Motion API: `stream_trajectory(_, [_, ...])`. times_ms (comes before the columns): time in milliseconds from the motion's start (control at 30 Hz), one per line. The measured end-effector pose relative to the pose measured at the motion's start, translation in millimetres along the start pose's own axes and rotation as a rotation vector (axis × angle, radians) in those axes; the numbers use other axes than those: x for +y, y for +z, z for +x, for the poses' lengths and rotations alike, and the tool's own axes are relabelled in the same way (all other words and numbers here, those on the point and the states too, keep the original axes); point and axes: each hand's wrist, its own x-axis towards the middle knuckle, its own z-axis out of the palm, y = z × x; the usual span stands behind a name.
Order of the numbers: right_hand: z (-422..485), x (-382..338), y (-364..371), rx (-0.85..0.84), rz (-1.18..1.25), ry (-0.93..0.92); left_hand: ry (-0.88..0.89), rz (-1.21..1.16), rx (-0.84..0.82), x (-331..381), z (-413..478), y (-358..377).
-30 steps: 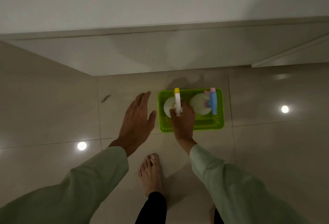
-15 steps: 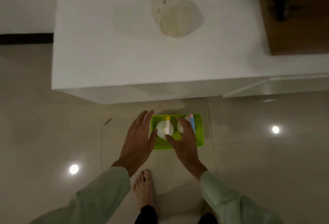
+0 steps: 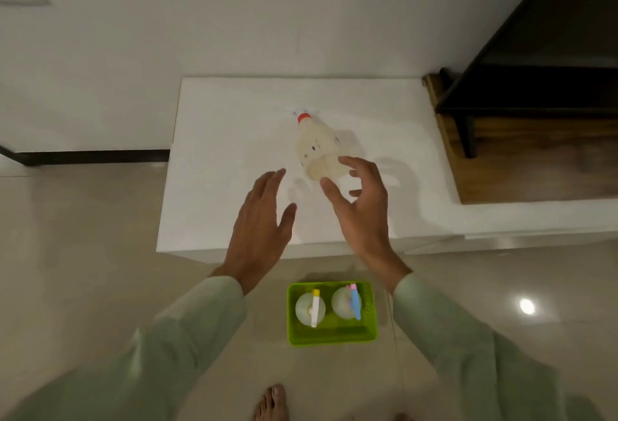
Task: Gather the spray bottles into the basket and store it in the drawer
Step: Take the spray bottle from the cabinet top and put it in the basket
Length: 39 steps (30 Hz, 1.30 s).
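1. A person in pale green sleeves stands barefoot on a glossy tiled floor [image 3: 83, 253], both hands raised over a low white desk [image 3: 234, 139] set against the wall.
2. The right hand [image 3: 363, 206] hovers with its fingers [image 3: 351, 164] spread wide and curled — holding nothing — just short of a third spray bottle [image 3: 317, 148] with a red cap.
3. That bottle stands on the desk top at the hand's 11 o'clock; in this view the fingertips and thumb overlap its near lower edge, but whether they touch it cannot be told.
4. The left hand [image 3: 259, 226] is also open and empty, fingers straight and together, thumb out, above the desk's front part; the red-capped bottle lies at its 1 o'clock, clearly apart from it.
5. On the floor at 6 o'clock from the hands, just in front of the desk, sits a bright green basket [image 3: 331, 337].
6. Two spray bottles stand upright inside it — one with a white and yellow trigger head [image 3: 314, 307] on the left, one with a blue and pink head [image 3: 354, 302] on the right — side by side in the basket's far half.
7. A bare foot [image 3: 272, 402] shows at the lower edge, near the basket's 7 o'clock, well apart from it.
8. A dark wooden unit [image 3: 521, 153] adjoins the desk at 3 o'clock.
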Motion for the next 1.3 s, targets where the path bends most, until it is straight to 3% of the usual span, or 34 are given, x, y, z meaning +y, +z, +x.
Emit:
stream_trajectory(133, [56.2,-6.2,11.6,-0.024,-0.069,0.151,-0.023,-0.007,0.014,-10.6,45.6,-10.5])
stream_trajectory(300, [126.2,-5.8,36.2,-0.229,-0.24,0.365,-0.042,0.008,0.026,-28.3,91.3,-9.9])
stream_trajectory(533, [156.4,1.9,63.1,-0.361,-0.096,0.608,-0.034,0.017,-0.011,-45.6,103.5,-0.3])
stream_trajectory(733, [121.9,4.8,65.5,-0.349,-0.083,0.658,-0.06,0.009,-0.012,-51.6,83.0,-1.6])
stream_trajectory(933, [65.2,4.1,35.9,-0.296,0.097,0.614,-0.043,0.005,-0.019,-45.0,40.9,-1.6])
stream_trajectory(1167, [-7.9,12.2,-16.4,-0.254,0.363,0.517,-0.036,0.001,-0.033,-21.3,-29.3,15.8])
stream_trajectory(1300, [-54.5,30.3,-45.1,-0.194,0.348,0.419,-0.058,-0.001,-0.045,-9.3,-65.1,30.6])
